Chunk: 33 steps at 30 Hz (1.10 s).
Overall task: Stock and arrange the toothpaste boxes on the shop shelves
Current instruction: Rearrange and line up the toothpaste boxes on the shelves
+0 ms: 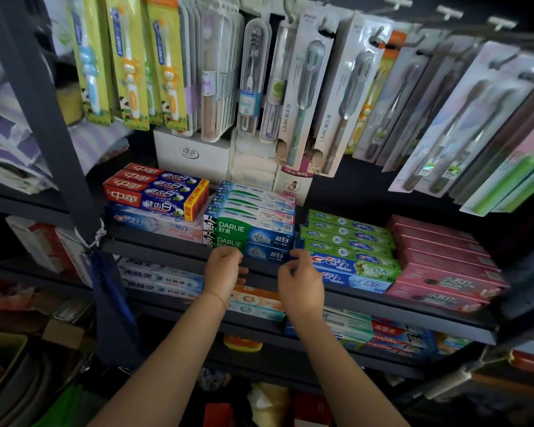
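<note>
A stack of green and blue Darlie toothpaste boxes (253,238) stands in the middle of the dark upper shelf (167,248). My left hand (224,271) is at the shelf edge just below the stack's left front corner, fingers loosely curled with nothing in them. At the stack's right front corner my right hand (301,283) is also loosely curled, its fingertips close to the lowest box's end. Red and blue boxes (158,192) are stacked to the left, green Crest boxes (349,251) and pink boxes (444,269) to the right.
Packaged toothbrushes (305,97) hang on hooks above the shelf, low over the stacks. The shelf below holds more toothpaste boxes (164,278). A dark upright post (53,124) with a tied cord stands at the left. Boxes and bags lie on the floor.
</note>
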Tool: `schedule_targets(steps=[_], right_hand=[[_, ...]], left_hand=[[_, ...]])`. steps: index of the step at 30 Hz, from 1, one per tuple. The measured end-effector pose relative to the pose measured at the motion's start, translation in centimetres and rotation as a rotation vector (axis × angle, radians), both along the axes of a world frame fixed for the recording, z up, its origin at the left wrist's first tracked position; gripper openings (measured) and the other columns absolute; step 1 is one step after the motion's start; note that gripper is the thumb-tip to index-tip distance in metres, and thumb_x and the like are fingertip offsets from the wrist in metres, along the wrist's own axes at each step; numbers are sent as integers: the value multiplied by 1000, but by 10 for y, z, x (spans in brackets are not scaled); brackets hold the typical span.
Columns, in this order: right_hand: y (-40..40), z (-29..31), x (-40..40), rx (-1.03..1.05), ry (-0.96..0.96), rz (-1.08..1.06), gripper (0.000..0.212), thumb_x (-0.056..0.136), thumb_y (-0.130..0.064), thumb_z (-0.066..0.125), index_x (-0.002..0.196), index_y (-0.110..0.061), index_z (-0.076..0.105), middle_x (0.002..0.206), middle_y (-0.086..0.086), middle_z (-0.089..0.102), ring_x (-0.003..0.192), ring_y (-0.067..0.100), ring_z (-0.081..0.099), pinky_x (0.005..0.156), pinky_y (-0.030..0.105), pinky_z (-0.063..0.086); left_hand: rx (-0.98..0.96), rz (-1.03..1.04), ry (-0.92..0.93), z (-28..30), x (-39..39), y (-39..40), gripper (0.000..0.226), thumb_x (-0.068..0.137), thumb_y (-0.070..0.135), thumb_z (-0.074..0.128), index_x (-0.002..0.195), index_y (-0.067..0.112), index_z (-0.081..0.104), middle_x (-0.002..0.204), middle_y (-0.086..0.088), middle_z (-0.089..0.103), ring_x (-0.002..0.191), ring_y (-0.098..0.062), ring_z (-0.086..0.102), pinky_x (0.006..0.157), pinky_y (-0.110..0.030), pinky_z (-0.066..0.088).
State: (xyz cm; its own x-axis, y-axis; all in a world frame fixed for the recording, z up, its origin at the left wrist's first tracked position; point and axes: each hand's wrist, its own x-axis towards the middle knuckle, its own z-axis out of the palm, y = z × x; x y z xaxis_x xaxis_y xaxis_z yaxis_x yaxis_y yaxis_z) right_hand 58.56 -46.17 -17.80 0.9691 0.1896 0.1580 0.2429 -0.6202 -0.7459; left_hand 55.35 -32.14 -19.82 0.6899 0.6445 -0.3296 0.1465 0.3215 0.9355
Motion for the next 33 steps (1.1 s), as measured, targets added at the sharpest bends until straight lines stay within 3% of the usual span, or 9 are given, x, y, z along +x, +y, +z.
schedule_targets(steps=[3,6,8,10,14,18,24,30,33], right_hand=[[-29,15,14,-55,-421,-35,18,92,-9,58,109,-11,64,83,2,66,55,17,53,48,25,38],[-62,26,47,-199,-651,31,23,86,-12,65,109,-6,64,98,9,64,85,28,61,69,40,52],[-85,35,70,-433,-575,116,48,87,-32,69,125,-6,57,123,14,58,116,36,54,100,50,41],[-106,43,89,-686,-400,220,85,84,-60,64,147,-9,36,153,13,34,145,33,26,118,48,18],[-121,51,119,-860,-307,354,121,70,-79,61,157,-12,7,165,10,4,152,28,1,122,48,9],[-124,43,136,-918,-273,451,123,70,-80,60,158,-19,-1,165,8,-4,152,28,-4,122,49,6],[-129,28,142,-886,-305,487,113,76,-78,57,157,-30,-3,166,7,-2,152,27,-3,122,50,6],[-130,29,142,-898,-315,494,112,76,-76,58,157,-29,-5,165,9,-1,152,30,0,122,52,8],[-130,29,144,-893,-316,507,111,78,-75,58,157,-30,-5,165,7,-2,152,30,-1,122,52,9]], left_hand=[[122,-91,29,0,2,-23,12,97,16,57,91,10,65,83,-7,65,62,-17,61,50,-28,48],[139,-154,29,-1,8,-51,13,97,14,58,94,9,70,84,-5,67,64,-15,62,54,-27,51],[171,-185,11,-3,13,-72,17,98,12,56,110,10,69,97,-3,67,79,-15,65,66,-28,56],[235,-216,3,-3,20,-93,30,97,11,56,126,16,60,116,-2,62,97,-16,62,86,-37,56],[352,-163,-9,0,31,-124,40,95,9,57,131,24,50,114,2,51,83,1,54,86,-29,45],[431,-68,1,-2,39,-136,49,94,9,58,140,21,47,136,-6,46,84,-1,58,87,-27,45],[412,-93,113,-3,46,-139,68,96,19,54,156,21,24,158,-2,28,129,-25,50,111,-46,40],[396,-63,139,-5,52,-140,62,90,24,54,150,26,39,151,-2,40,130,-27,47,111,-49,38],[390,-72,84,-5,54,-143,45,86,19,52,129,32,56,131,-2,54,116,-28,57,103,-51,45]])
